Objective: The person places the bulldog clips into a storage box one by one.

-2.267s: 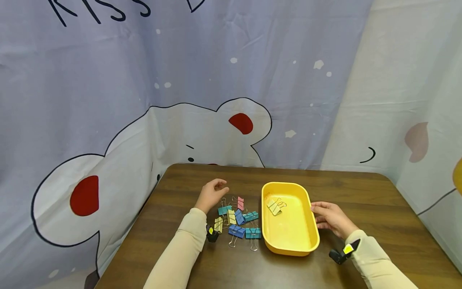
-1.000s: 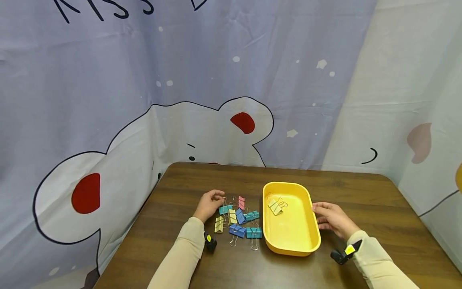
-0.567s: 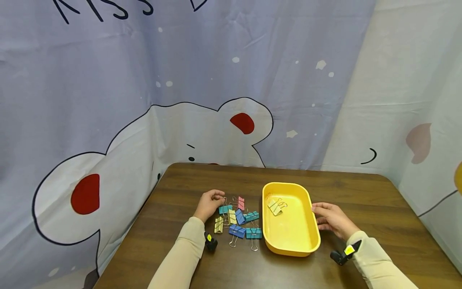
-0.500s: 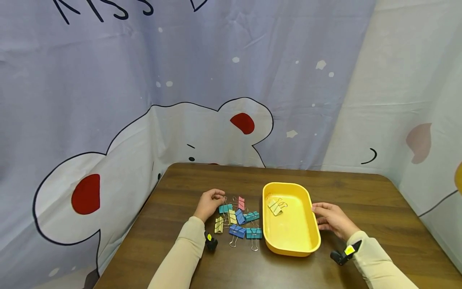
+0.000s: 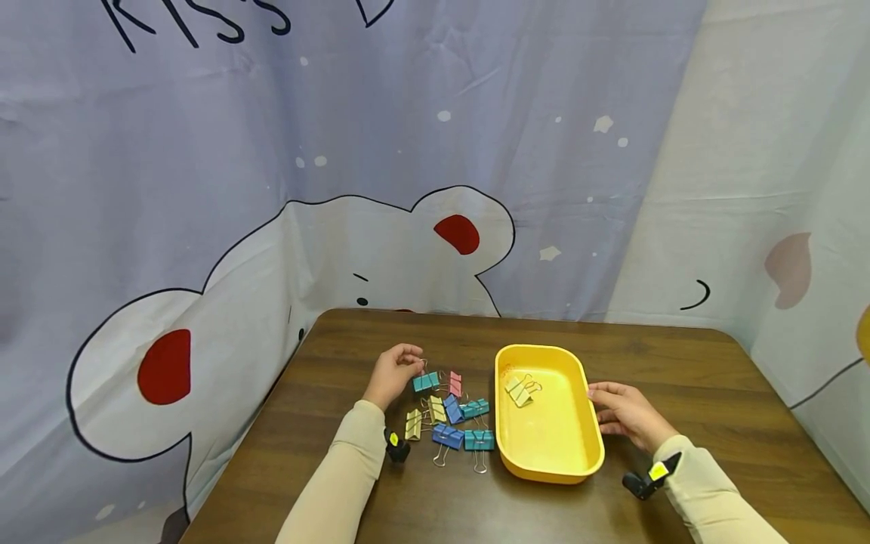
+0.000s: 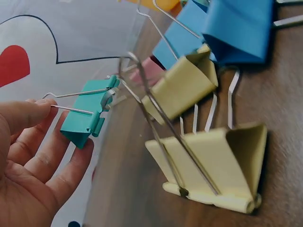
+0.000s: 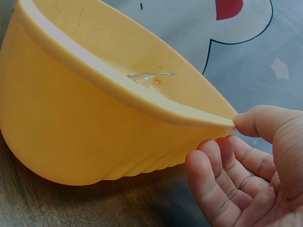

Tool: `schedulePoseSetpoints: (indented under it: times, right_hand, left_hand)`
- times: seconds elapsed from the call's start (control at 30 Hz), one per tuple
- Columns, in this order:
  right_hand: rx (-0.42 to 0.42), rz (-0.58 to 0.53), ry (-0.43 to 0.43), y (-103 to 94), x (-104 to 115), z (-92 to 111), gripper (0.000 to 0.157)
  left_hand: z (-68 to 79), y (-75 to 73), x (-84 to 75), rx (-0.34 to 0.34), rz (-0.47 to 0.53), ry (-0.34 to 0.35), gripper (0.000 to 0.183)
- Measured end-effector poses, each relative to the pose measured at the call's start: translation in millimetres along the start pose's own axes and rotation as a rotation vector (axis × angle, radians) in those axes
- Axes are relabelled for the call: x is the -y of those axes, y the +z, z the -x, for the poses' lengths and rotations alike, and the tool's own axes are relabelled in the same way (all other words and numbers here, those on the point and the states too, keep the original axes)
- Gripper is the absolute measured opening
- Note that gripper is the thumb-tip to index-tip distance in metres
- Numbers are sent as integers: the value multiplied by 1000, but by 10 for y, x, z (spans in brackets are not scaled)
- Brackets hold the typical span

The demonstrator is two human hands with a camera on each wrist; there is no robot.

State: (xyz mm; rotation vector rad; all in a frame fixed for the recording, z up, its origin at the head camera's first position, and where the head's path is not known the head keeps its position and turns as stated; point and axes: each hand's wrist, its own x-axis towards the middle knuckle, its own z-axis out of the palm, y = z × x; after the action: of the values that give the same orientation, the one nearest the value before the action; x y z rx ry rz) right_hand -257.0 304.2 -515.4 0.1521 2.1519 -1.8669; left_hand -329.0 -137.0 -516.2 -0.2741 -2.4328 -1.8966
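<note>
My left hand (image 5: 392, 372) pinches the wire handle of a teal binder clip (image 5: 426, 381) and holds it just above the table; in the left wrist view the teal clip (image 6: 87, 118) hangs from my fingertips (image 6: 33, 113). Below it lies a pile of coloured binder clips (image 5: 451, 423), with two pale yellow clips (image 6: 213, 165) nearest the wrist camera. My right hand (image 5: 625, 414) holds the right side of a yellow tray (image 5: 550, 434), thumb on the tray's rim (image 7: 142, 101) and fingers (image 7: 213, 175) curled beside its wall. One yellow clip (image 5: 519, 389) lies inside the tray.
The brown wooden table (image 5: 680, 363) is backed by a printed fabric curtain (image 5: 340, 189) on the far and left sides. Its left edge runs close to my left forearm (image 5: 340, 476). Small black wrist cameras (image 5: 397, 446) sit on both sleeves.
My left hand came down onto the clip pile, pinched the teal clip's handle and has lifted it slightly up and away. My right hand and the tray have not moved.
</note>
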Motion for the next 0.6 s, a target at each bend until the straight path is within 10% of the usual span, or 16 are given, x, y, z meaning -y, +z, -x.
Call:
schedulePoseSetpoints:
  times: [0.6]
  right_hand:
    - [5, -4, -8, -6, -13, -7, 54]
  left_hand:
    - [-92, 227, -385, 62, 37, 73, 26]
